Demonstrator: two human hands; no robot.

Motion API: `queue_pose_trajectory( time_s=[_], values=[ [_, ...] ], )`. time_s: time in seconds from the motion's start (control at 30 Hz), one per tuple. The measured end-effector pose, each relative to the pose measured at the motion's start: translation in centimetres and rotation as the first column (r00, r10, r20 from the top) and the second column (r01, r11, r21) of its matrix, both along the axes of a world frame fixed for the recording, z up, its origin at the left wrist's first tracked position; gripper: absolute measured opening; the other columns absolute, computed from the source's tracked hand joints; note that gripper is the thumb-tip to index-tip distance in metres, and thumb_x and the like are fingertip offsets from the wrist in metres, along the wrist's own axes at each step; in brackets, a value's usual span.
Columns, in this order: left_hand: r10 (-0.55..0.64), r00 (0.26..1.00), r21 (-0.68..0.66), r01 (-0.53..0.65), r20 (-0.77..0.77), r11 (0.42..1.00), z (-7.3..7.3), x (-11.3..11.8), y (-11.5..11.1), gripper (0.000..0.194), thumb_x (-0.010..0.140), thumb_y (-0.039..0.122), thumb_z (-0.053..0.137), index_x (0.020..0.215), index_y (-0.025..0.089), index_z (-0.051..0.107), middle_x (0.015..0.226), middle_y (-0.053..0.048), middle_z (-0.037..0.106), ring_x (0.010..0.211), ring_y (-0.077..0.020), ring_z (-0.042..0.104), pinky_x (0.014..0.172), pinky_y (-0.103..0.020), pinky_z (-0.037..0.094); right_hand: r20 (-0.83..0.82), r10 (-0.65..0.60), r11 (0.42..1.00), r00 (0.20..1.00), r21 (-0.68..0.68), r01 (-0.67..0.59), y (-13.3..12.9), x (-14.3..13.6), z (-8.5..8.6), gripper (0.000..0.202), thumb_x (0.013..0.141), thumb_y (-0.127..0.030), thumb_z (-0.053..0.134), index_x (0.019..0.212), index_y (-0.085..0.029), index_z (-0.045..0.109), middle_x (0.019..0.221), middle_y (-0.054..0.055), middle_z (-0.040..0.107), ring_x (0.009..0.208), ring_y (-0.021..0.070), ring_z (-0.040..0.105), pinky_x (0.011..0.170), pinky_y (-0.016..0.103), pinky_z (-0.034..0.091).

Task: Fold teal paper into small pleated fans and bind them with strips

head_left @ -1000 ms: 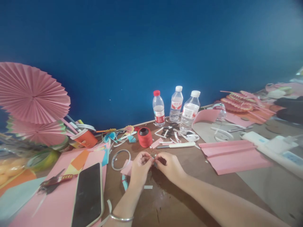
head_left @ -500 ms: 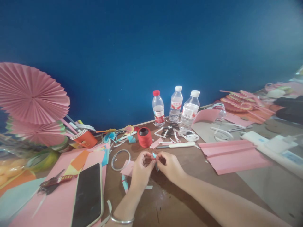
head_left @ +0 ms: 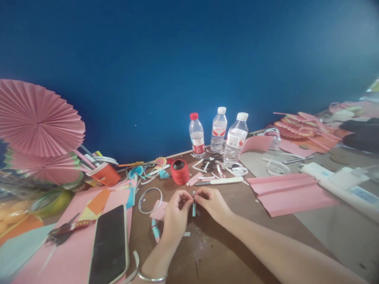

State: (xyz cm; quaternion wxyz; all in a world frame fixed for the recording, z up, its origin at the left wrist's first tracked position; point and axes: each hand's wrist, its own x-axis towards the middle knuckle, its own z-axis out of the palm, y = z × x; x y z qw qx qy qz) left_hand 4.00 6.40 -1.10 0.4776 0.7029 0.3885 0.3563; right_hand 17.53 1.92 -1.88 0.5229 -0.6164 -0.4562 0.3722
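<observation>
Both my hands meet over the brown table. A narrow light-blue folded paper strip (head_left: 194, 209) stands between them, its lower part hanging below the fingertips. My left hand (head_left: 177, 209) pinches it from the left with thumb and forefinger. From the other side my right hand (head_left: 211, 203) pinches it, fingers curled and closed. The part between the fingertips is mostly hidden. Just beyond the hands stands a red spool of thread (head_left: 180, 173). Left of my left hand lie a pink paper piece (head_left: 159, 210), a pink-and-blue paper strip (head_left: 155, 230) and a clear tape ring (head_left: 150, 200).
Three bottles (head_left: 218, 134) stand at the back by the blue wall. A white-handled knife (head_left: 226, 180) lies before them. Folded pink paper (head_left: 291, 193) and a power strip (head_left: 346, 185) are on the right. A phone (head_left: 109, 244), scissors (head_left: 66, 228) and paper fans (head_left: 41, 118) occupy the left.
The light-blue strip between my fingers has turned: its upper end stood above the fingertips, and now more of it shows hanging below. Both hands stay almost in place.
</observation>
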Motion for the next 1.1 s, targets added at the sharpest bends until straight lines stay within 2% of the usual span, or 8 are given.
queue_pose_trajectory(
  time_s=[0.13, 0.23, 0.4, 0.53, 0.7, 0.87, 1.0, 1.1],
  values=[
    [0.049, 0.999, 0.013, -0.049, 0.009, 0.999, 0.07, -0.06, 0.01, 0.005, 0.075, 0.022, 0.056, 0.077, 0.019, 0.053, 0.072, 0.001, 0.060, 0.064, -0.0142, 0.056, 0.061, -0.025, 0.042, -0.102, 0.033, 0.999, 0.994, -0.015, -0.035, 0.15, 0.08, 0.10, 0.014, 0.070, -0.027, 0.057, 0.068, -0.014, 0.063, 0.062, 0.000, 0.060, 0.058, 0.0119, 0.052, 0.057, 0.022, 0.040],
    [0.077, 0.996, -0.010, -0.077, 0.041, 0.997, 0.15, -0.12, 0.05, 0.007, 0.074, 0.025, 0.057, 0.076, 0.018, 0.054, 0.070, 0.001, 0.060, 0.060, -0.0139, 0.056, 0.057, -0.024, 0.043, -0.105, 0.058, 0.997, 0.993, -0.035, -0.062, 0.10, 0.05, 0.15, 0.015, 0.068, -0.027, 0.059, 0.068, -0.013, 0.064, 0.063, 0.001, 0.062, 0.058, 0.0124, 0.053, 0.058, 0.023, 0.041],
    [0.108, 0.991, 0.023, -0.110, 0.075, 0.994, 0.25, -0.13, 0.10, 0.005, 0.072, 0.021, 0.059, 0.075, 0.018, 0.056, 0.074, -0.001, 0.063, 0.073, -0.0170, 0.061, 0.068, -0.028, 0.046, -0.104, 0.102, 0.993, 0.989, -0.043, -0.107, 0.00, 0.07, -0.03, 0.014, 0.067, -0.027, 0.061, 0.067, -0.014, 0.065, 0.057, 0.000, 0.060, 0.053, 0.0113, 0.051, 0.053, 0.022, 0.040],
    [0.085, 0.988, -0.004, -0.085, 0.127, 0.996, 0.29, -0.07, 0.12, 0.006, 0.071, 0.021, 0.061, 0.073, 0.018, 0.056, 0.073, -0.001, 0.065, 0.073, -0.0170, 0.062, 0.070, -0.028, 0.047, -0.162, 0.089, 0.994, 0.983, -0.049, -0.098, 0.13, 0.24, -0.09, 0.017, 0.071, -0.027, 0.056, 0.062, -0.014, 0.064, 0.053, -0.001, 0.057, 0.049, 0.0101, 0.050, 0.050, 0.021, 0.039],
    [0.075, 0.987, -0.020, -0.073, 0.139, 0.997, 0.45, -0.02, 0.12, 0.007, 0.069, 0.019, 0.063, 0.072, 0.018, 0.057, 0.071, 0.000, 0.064, 0.071, -0.0161, 0.062, 0.070, -0.027, 0.047, -0.166, 0.115, 0.991, 0.979, -0.049, -0.124, 0.13, 0.29, 0.48, 0.016, 0.068, -0.026, 0.059, 0.060, -0.013, 0.063, 0.052, -0.001, 0.057, 0.049, 0.0101, 0.050, 0.051, 0.021, 0.038],
    [0.063, 0.988, -0.032, -0.059, 0.141, 0.998, 0.38, 0.03, 0.13, 0.007, 0.069, 0.019, 0.062, 0.072, 0.018, 0.056, 0.071, 0.000, 0.064, 0.071, -0.0159, 0.062, 0.069, -0.027, 0.047, -0.058, 0.127, 0.992, 0.990, -0.015, -0.128, 0.03, 0.09, 0.52, 0.015, 0.071, -0.026, 0.054, 0.065, -0.014, 0.059, 0.053, -0.001, 0.056, 0.050, 0.0107, 0.049, 0.049, 0.021, 0.037],
    [0.060, 0.991, -0.042, -0.056, 0.116, 0.998, 0.21, 0.10, 0.06, 0.008, 0.069, 0.020, 0.062, 0.074, 0.018, 0.056, 0.073, -0.001, 0.065, 0.071, -0.0161, 0.062, 0.068, -0.026, 0.047, 0.066, 0.109, 0.993, 0.992, 0.030, -0.111, -0.04, -0.04, 0.26, 0.009, 0.070, -0.018, 0.048, 0.064, -0.015, 0.054, 0.057, -0.003, 0.052, 0.054, 0.0096, 0.046, 0.052, 0.019, 0.036],
    [0.051, 0.993, -0.053, -0.046, 0.103, 0.998, 0.21, 0.12, 0.01, 0.009, 0.070, 0.022, 0.062, 0.074, 0.018, 0.055, 0.073, -0.001, 0.064, 0.071, -0.0163, 0.061, 0.067, -0.027, 0.047, 0.072, 0.102, 0.994, 0.992, 0.037, -0.105, -0.10, -0.04, 0.19, 0.008, 0.068, -0.013, 0.045, 0.063, -0.017, 0.050, 0.059, -0.004, 0.048, 0.058, 0.0099, 0.044, 0.055, 0.019, 0.035]
  ],
)
